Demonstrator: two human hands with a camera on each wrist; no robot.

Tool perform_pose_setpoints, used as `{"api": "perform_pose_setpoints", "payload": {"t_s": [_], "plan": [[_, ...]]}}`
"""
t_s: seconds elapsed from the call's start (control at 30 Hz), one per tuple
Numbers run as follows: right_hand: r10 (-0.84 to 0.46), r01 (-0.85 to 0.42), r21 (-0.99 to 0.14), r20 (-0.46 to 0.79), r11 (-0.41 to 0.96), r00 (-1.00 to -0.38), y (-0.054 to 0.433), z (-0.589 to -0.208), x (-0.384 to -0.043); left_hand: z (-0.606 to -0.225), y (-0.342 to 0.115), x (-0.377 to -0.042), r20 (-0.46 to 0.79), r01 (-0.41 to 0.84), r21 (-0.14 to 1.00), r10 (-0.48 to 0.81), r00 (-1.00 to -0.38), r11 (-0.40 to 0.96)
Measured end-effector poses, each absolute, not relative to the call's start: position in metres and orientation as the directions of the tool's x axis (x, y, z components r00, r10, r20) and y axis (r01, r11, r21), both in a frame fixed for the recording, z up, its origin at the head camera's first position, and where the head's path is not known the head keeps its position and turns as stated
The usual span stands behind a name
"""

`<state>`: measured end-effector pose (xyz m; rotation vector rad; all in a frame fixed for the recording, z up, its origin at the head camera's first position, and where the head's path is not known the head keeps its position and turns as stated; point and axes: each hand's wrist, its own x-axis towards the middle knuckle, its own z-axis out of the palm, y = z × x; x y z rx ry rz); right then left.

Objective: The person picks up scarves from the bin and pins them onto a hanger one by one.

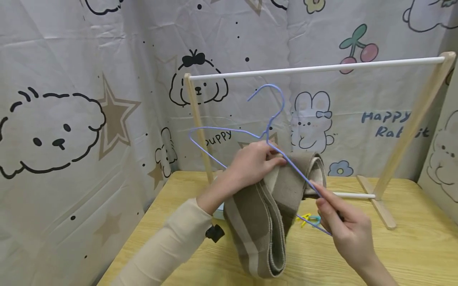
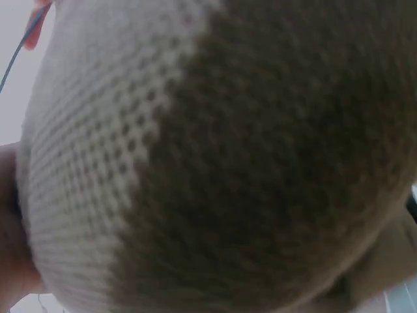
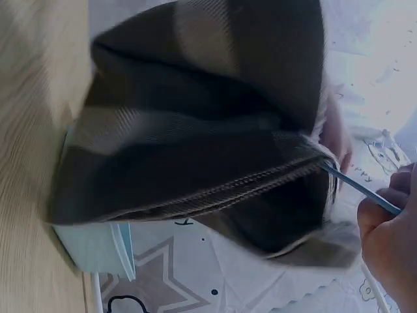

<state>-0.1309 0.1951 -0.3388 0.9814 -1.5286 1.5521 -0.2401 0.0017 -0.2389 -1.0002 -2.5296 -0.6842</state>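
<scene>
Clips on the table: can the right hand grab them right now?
Probably not: the right hand is holding the hanger, which crosses in front of the clips in the head view.

one left hand (image 1: pixel 250 165) and one right hand (image 1: pixel 347 228), two altogether; one blue hanger (image 1: pixel 295 167); one brown cloth (image 1: pixel 250 222); one rack (image 1: pixel 411 133) with two uprights (image 1: pixel 194 107) and one top rail (image 1: pixel 315 69); one pale blue box (image 3: pixel 98 251); at least two clips (image 1: pixel 304 218), exact number unclear; one surface (image 1: pixel 322 262).
</scene>
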Motion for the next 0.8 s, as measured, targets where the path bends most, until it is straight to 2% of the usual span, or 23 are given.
{"api": "perform_pose_setpoints", "payload": {"t_s": [0.1, 0.23, 0.3, 0.5, 0.67, 0.8], "plan": [[0.036, -0.871, -0.481, 0.873, -0.104, -0.486, 0.199, -0.341, -0.133, -0.247, 0.006, -0.24, 0.439, 0.727, 0.223, 0.599, -0.67, 0.649], [0.048, -0.85, -0.517, 0.851, -0.101, -0.523, 0.205, -0.345, -0.135, -0.259, 0.002, -0.236, 0.506, 0.763, 0.049, 0.643, -0.575, 0.644], [0.053, -0.848, -0.523, 0.847, -0.085, -0.528, 0.208, -0.347, -0.135, -0.263, -0.003, -0.233, 0.528, 0.761, -0.011, 0.65, -0.547, 0.649], [0.071, -0.852, -0.523, 0.849, -0.031, -0.524, 0.216, -0.349, -0.135, -0.273, -0.023, -0.227, 0.558, 0.695, -0.039, 0.593, -0.58, 0.718], [0.091, -0.848, -0.529, 0.846, 0.028, -0.525, 0.219, -0.35, -0.135, -0.282, -0.032, -0.226, 0.617, 0.656, -0.045, 0.538, -0.575, 0.753], [0.106, -0.847, -0.527, 0.848, 0.07, -0.519, 0.219, -0.351, -0.136, -0.29, -0.029, -0.222, 0.609, 0.615, -0.017, 0.496, -0.619, 0.788]]}}
